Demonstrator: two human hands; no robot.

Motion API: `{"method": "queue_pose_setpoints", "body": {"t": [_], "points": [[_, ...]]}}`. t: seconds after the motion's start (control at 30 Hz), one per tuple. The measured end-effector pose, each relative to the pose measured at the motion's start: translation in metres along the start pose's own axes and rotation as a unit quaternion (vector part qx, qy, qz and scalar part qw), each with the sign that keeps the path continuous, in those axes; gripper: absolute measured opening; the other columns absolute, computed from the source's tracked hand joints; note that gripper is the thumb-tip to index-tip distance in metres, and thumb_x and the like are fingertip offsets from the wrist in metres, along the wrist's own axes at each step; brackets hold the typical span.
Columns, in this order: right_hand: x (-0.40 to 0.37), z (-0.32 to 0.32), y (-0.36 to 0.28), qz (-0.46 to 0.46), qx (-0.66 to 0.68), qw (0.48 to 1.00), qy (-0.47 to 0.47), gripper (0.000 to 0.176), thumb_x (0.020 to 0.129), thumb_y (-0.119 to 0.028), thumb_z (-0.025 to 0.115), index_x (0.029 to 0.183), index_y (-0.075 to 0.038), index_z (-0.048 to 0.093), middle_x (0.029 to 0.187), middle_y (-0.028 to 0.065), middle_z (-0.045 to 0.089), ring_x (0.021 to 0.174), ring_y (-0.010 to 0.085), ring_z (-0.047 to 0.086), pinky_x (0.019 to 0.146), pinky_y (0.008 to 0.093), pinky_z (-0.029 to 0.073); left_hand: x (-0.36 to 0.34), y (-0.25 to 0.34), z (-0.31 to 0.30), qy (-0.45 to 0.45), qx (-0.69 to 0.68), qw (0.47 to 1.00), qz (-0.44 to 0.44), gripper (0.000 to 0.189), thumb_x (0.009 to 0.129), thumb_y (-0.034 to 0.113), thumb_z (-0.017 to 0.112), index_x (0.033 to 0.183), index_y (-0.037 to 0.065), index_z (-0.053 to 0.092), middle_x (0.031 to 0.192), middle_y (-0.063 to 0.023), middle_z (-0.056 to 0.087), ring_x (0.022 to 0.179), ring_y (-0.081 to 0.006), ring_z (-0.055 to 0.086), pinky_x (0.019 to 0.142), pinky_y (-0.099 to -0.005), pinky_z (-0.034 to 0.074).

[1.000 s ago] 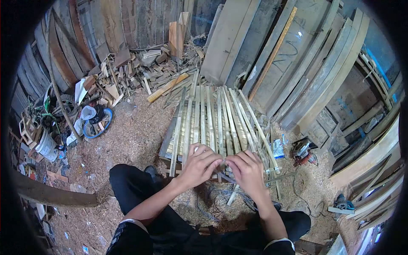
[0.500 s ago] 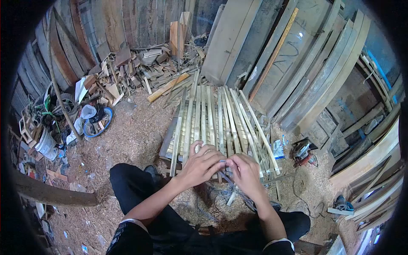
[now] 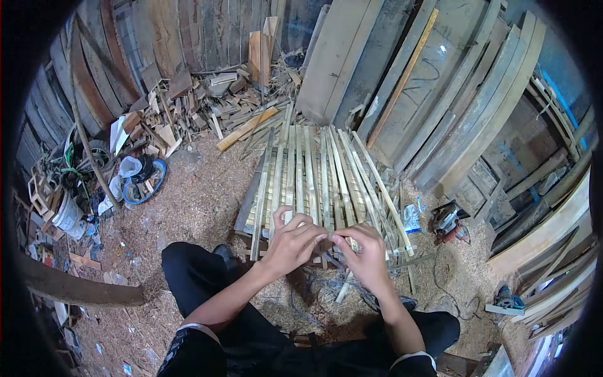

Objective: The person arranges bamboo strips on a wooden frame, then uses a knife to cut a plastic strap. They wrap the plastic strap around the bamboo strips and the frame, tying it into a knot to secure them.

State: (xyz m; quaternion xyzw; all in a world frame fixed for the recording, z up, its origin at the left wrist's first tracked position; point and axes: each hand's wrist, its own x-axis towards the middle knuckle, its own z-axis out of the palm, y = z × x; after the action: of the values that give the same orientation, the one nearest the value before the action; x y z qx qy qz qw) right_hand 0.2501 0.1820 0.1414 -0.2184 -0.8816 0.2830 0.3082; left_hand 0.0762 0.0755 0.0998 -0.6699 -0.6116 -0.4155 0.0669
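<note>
Several bamboo slats point lengthwise away from me. My left hand and right hand curl over their near ends; I cannot tell what they grip.

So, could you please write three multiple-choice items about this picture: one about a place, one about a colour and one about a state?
1. Where are the left hand and the right hand?
A. on the near end of the bamboo slats
B. on a white bucket
C. on the leaning planks

2. What colour is the ring on the floor at the left?
A. red
B. blue
C. yellow

3. How do the bamboo slats lie?
A. rolled in a bundle
B. standing upright
C. flat, side by side

Answers:
1 A, the fingers of both hands meet on the slat ends.
2 B, its rim is blue.
3 C, they spread flat over the sawdust.
</note>
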Motion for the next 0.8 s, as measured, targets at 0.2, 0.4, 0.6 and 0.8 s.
{"method": "queue_pose_setpoints", "body": {"t": [0.2,0.4,0.6,0.8], "points": [[-0.001,0.001,0.001,0.067,0.103,0.992,0.008,0.011,0.089,-0.008,0.076,0.097,-0.001,0.075,0.089,0.0080,0.074,0.081,0.0166,0.066,0.076,0.0303,0.050,0.000,0.007,0.006,0.060,-0.137,0.977,-0.149,0.009,0.090,0.019,0.075,0.094,0.011,0.078,0.087,0.0003,0.073,0.091,-0.0143,0.063,0.108,-0.0432,0.026],[0.000,0.006,0.006,0.197,0.416,0.888,-0.018,0.015,0.093,-0.008,0.074,0.103,0.002,0.072,0.096,0.0083,0.076,0.078,0.0075,0.061,0.072,0.0244,0.048,0.000,0.007,0.013,0.075,-0.180,0.964,-0.180,0.009,0.088,0.018,0.077,0.094,0.010,0.077,0.089,-0.0010,0.075,0.088,-0.0146,0.064,0.107,-0.0397,0.027],[-0.002,0.005,0.015,0.271,0.473,0.838,-0.021,0.015,0.095,-0.011,0.072,0.106,-0.002,0.074,0.094,0.0072,0.077,0.078,0.0070,0.061,0.068,0.0207,0.043,-0.001,0.007,0.020,0.093,-0.201,0.961,-0.167,0.009,0.088,0.015,0.077,0.095,0.010,0.077,0.087,-0.0018,0.074,0.085,-0.0150,0.064,0.105,-0.0394,0.028],[-0.002,0.009,0.004,0.293,0.490,0.821,0.027,0.017,0.094,-0.013,0.074,0.106,-0.001,0.074,0.095,0.0056,0.077,0.078,0.0057,0.061,0.070,0.0218,0.044,0.003,0.021,0.013,0.092,-0.149,0.974,-0.147,0.009,0.088,0.013,0.076,0.096,0.008,0.076,0.082,-0.0030,0.070,0.081,-0.0158,0.061,0.101,-0.0376,0.030]]}}
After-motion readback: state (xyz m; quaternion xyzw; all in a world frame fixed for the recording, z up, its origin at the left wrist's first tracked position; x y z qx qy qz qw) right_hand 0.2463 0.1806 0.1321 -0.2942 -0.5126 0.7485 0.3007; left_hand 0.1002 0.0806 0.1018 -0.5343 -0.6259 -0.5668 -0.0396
